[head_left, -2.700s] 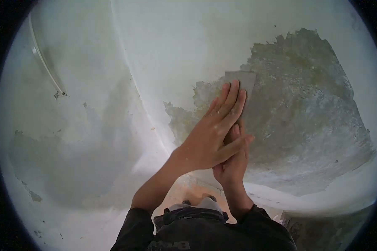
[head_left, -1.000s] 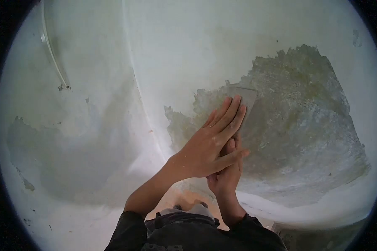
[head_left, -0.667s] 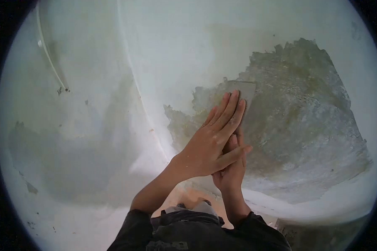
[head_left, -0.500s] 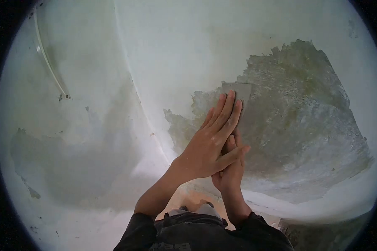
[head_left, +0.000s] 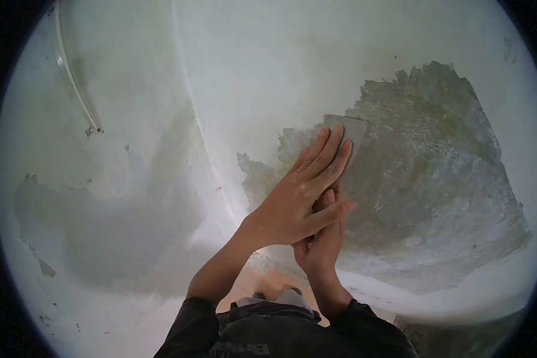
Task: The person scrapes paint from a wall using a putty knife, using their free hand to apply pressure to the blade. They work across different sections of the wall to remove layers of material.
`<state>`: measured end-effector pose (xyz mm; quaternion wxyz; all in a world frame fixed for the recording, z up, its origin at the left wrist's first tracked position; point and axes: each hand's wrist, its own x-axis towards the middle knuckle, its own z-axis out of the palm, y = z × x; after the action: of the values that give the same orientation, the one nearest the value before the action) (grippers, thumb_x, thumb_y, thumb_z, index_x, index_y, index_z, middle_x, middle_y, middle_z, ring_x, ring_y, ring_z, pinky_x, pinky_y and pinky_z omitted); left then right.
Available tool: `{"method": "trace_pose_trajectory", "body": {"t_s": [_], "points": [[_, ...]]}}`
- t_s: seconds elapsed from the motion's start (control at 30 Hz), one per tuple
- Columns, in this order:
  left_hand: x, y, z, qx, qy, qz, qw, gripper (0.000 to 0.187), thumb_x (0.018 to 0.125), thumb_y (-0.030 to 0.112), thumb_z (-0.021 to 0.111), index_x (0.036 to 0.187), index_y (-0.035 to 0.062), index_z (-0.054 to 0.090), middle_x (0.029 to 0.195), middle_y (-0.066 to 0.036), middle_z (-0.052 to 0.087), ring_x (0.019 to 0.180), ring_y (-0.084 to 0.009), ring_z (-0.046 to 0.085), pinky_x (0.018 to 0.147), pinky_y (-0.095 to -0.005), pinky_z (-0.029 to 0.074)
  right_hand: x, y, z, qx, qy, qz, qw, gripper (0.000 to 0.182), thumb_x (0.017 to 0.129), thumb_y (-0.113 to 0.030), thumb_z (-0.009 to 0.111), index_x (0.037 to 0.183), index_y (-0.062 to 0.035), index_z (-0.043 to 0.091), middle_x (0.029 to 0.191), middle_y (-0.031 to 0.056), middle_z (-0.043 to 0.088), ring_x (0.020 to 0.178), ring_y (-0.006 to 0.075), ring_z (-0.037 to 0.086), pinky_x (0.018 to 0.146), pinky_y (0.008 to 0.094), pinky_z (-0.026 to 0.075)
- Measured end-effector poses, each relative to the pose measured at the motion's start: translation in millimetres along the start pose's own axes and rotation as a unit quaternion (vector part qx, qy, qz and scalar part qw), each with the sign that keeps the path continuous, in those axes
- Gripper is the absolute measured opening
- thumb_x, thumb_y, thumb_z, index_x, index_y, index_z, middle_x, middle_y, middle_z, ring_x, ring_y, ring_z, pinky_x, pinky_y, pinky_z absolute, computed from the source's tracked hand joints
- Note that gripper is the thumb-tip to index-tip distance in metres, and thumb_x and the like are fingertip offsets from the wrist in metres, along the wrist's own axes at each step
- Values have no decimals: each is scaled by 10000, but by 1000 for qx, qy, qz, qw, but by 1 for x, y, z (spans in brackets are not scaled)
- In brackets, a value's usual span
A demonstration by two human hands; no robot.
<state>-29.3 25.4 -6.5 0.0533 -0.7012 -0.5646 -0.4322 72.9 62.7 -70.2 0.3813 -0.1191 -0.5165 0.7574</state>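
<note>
A thin, flat grey plate (head_left: 355,129) lies against the wall at the upper left part of a rough grey-green patch (head_left: 423,173). My left hand (head_left: 304,194) rests on its face, fingers stretched out and pressing flat, thumb pointing right. Beneath it, my right hand (head_left: 321,249) is closed round the lower part of the plate, its fingers partly hidden by my left hand. The patch has ragged edges and reaches from behind my hands to the right.
A wall corner line (head_left: 204,143) runs down left of my hands. On the left wall are a thin white conduit (head_left: 71,77) and a darker grey area (head_left: 101,232). My feet (head_left: 289,293) show below, on an orange-brown floor.
The view has shifted slightly, so the wall patch shows a little farther right. Both hands and the plate keep nearly the same place on the wall.
</note>
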Motion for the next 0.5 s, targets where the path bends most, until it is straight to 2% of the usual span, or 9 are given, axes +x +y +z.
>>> {"method": "trace_pose_trajectory", "body": {"t_s": [0.03,0.1,0.13,0.2,0.23,0.3,0.43,0.5], "points": [[0,1,0,4,-3,4,1000,810,923,433,567,1540,60,198,1609,-180,117,1481,-383,94,1162,-518,183,-2,-6,4,4,0,-5,1000,531,1058,-341,351,1503,-73,240,1118,74,589,871,67,615,630,185,514],[-4,6,2,-10,-33,-30,999,834,912,455,556,1543,56,185,1619,-172,52,1489,-369,41,1183,-487,133,-10,-28,18,91,-10,-35,995,562,1074,-288,282,1528,-3,114,1538,158,294,1389,208,369,1083,314,360],[-1,3,-1,-7,-34,-26,999,834,912,455,556,1543,56,185,1619,-172,52,1489,-369,41,1183,-487,133,-4,-19,13,92,-11,-39,995,562,1074,-288,282,1528,-3,114,1538,158,294,1389,208,369,1083,314,360],[0,1,0,-28,-8,-15,999,842,909,449,562,1544,52,177,1618,-179,47,1488,-372,36,1183,-481,136,3,-1,3,147,-19,17,989,530,1058,-326,360,1512,-86,229,1335,124,502,1140,146,579,860,244,519],[-2,4,1,-32,-10,-17,999,842,909,449,562,1544,52,177,1618,-179,47,1488,-372,36,1183,-481,136,-3,-6,5,146,-15,20,989,530,1058,-326,360,1512,-86,229,1335,124,502,1140,146,579,860,244,519],[-3,8,-1,-42,-23,-33,998,846,910,452,559,1544,48,170,1617,-181,48,1487,-373,40,1178,-479,164,-9,-24,18,123,-14,-34,992,552,1074,-277,268,1528,-6,110,1538,150,292,1393,200,364,1086,325,368],[-5,9,5,-17,-35,-44,998,850,908,453,564,1543,48,169,1616,-184,54,1486,-370,50,1169,-484,199,-7,-18,13,71,-6,-60,996,538,1072,-266,281,1534,-35,131,1531,144,303,1385,198,374,1075,332,382],[1,9,1,-26,1,-21,999,850,909,455,560,1544,51,164,1614,-187,62,1484,-370,56,1163,-489,219,1,-12,12,196,5,-23,980,571,1062,-328,335,1542,-91,138,1507,166,336,1353,224,418,1062,333,427]]}}
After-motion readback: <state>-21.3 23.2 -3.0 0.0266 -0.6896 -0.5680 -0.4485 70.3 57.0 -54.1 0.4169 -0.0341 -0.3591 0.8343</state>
